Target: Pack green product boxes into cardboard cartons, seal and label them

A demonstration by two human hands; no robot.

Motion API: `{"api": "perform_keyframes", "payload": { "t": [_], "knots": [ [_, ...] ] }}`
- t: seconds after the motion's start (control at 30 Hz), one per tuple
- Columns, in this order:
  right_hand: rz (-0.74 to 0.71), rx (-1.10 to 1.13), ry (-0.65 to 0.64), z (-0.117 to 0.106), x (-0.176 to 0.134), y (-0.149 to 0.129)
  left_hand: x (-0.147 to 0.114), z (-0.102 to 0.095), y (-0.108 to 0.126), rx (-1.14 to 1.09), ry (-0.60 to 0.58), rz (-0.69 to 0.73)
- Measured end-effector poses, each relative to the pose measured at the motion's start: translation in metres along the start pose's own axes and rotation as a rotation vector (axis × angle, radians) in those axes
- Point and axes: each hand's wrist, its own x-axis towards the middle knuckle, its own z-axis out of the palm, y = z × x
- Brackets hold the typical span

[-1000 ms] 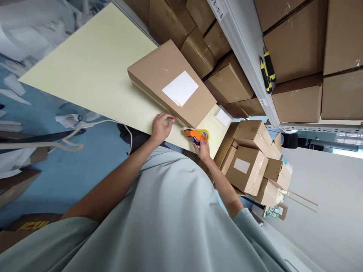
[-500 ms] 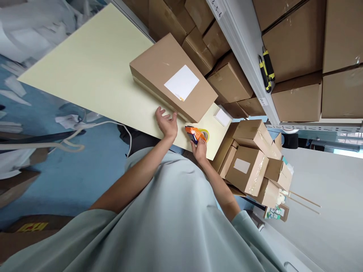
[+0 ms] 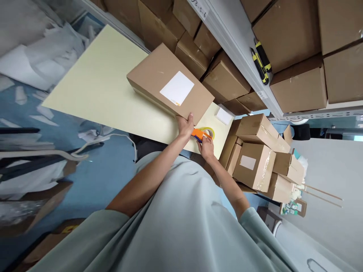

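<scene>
A brown cardboard box (image 3: 153, 71) with a white label (image 3: 177, 88) lies flat on the pale yellow tabletop. My left hand (image 3: 185, 126) is at its near long side, close to the right corner. The thumb rests over the upper edge, and the other fingers are partly hidden against the side. Just to the right, my right hand (image 3: 206, 148) is closed around an orange and blue tape dispenser (image 3: 197, 133). A yellow-edged roll of tape (image 3: 209, 132) sits in it. The dispenser is close by the box corner and the left hand.
Cardboard boxes (image 3: 227, 81) fill the shelf behind the tabletop (image 3: 99, 75). Two yellow and black utility knives (image 3: 261, 62) lie on the upper shelf. A small white box (image 3: 223, 115) stands at the right end. Stacked cartons (image 3: 251, 166) are on the right, crumpled white wrapping (image 3: 42, 60) on the left.
My left hand has moved right along the box and taken hold of its near edge. The dispenser has turned flatter in my right hand, near the box corner. The view has shifted slightly.
</scene>
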Motion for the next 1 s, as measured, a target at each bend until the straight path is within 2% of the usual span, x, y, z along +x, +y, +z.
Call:
{"api": "perform_keyframes", "payload": {
  "t": [0.1,0.17,0.2,0.23,0.27,0.33,0.43,0.53,0.63,0.8,1.0],
  "knots": [
    [-0.076,0.009,-0.021,-0.002,-0.005,-0.016,-0.01,-0.044,0.01,0.226,-0.013,0.074],
    [-0.138,-0.024,-0.076,0.0,-0.009,-0.031,-0.02,-0.065,0.027,0.408,0.061,0.268],
    [-0.158,-0.041,-0.11,0.0,-0.011,-0.039,-0.023,-0.069,0.037,0.503,0.071,0.387],
    [-0.167,-0.051,-0.142,0.001,-0.013,-0.046,-0.026,-0.066,0.048,0.595,0.043,0.502],
    [-0.173,-0.057,-0.168,0.002,-0.016,-0.052,-0.026,-0.058,0.058,0.691,-0.035,0.6],
    [-0.187,-0.059,-0.193,0.002,-0.019,-0.06,-0.02,-0.029,0.072,0.881,-0.223,0.72],
    [-0.192,-0.054,-0.195,0.001,-0.022,-0.063,-0.002,0.018,0.072,1.063,-0.374,0.756],
    [-0.175,-0.045,-0.201,-0.002,-0.023,-0.06,0.01,0.038,0.057,1.176,-0.414,0.725],
    [-0.161,-0.026,-0.194,-0.005,-0.022,-0.056,0.015,0.032,0.048,1.25,-0.429,0.74],
    [-0.202,-0.03,-0.165,-0.01,-0.022,-0.047,0.017,0.017,0.053,1.295,-0.497,0.745],
    [-0.206,-0.034,-0.205,-0.022,-0.045,-0.007,0.016,-0.005,0.059,1.333,-0.598,0.784]
  ]
}}
